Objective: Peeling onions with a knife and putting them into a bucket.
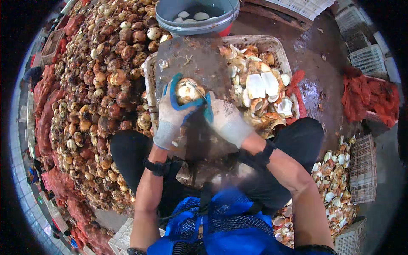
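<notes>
My left hand (176,111), in a white and blue work glove, is closed round an onion (188,90) with patches of brown skin and bare white. The onion rests low over a dirty, wet board (187,55) lying across a plastic basket. My right hand (222,111), gloved alike, touches the onion's right side, its fingers curled. A thin blade, apparently of a knife (198,90), shows against the onion there; the glove hides its handle. Onion skins and cut pieces (259,85) fill the right part of the basket (280,46), beside my right hand.
A large heap of unpeeled onions (93,106) reaches along my left. Ahead stands a grey bucket (170,25) with white peeled onions in liquid. Red mesh sacks (369,95) and plastic crates (363,170) stand at right, near a pile of onion scraps (335,187).
</notes>
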Demonstrator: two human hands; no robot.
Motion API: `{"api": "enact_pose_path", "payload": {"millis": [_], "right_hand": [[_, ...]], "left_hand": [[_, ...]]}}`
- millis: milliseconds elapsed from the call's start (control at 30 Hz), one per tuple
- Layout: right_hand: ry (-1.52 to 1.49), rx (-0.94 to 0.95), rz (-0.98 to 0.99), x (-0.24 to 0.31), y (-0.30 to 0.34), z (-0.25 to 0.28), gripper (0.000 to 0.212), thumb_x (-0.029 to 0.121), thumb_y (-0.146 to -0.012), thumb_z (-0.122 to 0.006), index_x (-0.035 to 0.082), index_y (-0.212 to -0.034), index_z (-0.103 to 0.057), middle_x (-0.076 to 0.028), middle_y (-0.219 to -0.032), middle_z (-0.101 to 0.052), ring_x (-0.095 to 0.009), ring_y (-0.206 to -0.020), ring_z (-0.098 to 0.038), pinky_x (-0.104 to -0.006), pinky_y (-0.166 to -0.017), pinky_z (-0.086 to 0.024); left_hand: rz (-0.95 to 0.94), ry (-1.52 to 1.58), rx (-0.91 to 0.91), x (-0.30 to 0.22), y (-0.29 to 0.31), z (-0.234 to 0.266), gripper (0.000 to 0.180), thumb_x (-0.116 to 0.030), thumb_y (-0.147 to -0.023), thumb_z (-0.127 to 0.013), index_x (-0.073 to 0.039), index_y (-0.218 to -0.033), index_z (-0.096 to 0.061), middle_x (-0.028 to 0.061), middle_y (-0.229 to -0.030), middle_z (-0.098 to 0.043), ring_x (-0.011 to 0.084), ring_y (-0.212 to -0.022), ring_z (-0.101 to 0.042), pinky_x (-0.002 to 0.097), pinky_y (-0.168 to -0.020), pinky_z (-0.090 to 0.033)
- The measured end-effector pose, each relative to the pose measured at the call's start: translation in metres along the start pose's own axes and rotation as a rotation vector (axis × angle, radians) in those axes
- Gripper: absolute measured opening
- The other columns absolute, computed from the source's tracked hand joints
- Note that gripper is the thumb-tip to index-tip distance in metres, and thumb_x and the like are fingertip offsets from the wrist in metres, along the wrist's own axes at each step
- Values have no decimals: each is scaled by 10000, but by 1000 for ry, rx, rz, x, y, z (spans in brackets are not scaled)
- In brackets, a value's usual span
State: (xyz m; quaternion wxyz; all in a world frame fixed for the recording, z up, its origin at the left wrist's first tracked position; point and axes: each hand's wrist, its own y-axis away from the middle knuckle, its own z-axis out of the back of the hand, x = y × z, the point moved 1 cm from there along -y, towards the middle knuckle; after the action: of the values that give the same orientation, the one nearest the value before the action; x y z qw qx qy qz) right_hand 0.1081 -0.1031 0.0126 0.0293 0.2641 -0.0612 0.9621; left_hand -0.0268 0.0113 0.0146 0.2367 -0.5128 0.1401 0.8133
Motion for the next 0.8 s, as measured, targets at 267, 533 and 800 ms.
{"api": "enact_pose_path", "payload": {"millis": [267, 533, 800], "right_hand": [[22, 139, -142, 5, -6, -6, 554, 197, -829, -520, -64, -1298, -383, -177, -888, -634, -328, -758, -636, -432, -645, -501], [469, -148, 88, -13, -6, -29, 503, 94, -822, -443, -69, -1297, -400, -176, -867, -636, -303, -756, -646, -406, -632, -513], [85, 187, -290, 9, -39, -10, 492, 88, -849, -423, -50, -1320, -386, -165, -861, -674, -305, -783, -669, -406, -672, -527]], "left_hand": [[6, 50, 37, 12, -1, 6, 772, -147, -598, -804, -28, -1274, -450, 129, -1132, -575, 241, -1010, -593, 338, -871, -477], [84, 114, 56, 20, -21, 3, 694, -33, -610, -787, -5, -1238, -493, 98, -1139, -596, 171, -998, -593, 284, -857, -493], [75, 19, 103, 45, -32, 22, 677, -62, -610, -783, -24, -1227, -507, 106, -1091, -629, 176, -993, -610, 300, -862, -491]]}}
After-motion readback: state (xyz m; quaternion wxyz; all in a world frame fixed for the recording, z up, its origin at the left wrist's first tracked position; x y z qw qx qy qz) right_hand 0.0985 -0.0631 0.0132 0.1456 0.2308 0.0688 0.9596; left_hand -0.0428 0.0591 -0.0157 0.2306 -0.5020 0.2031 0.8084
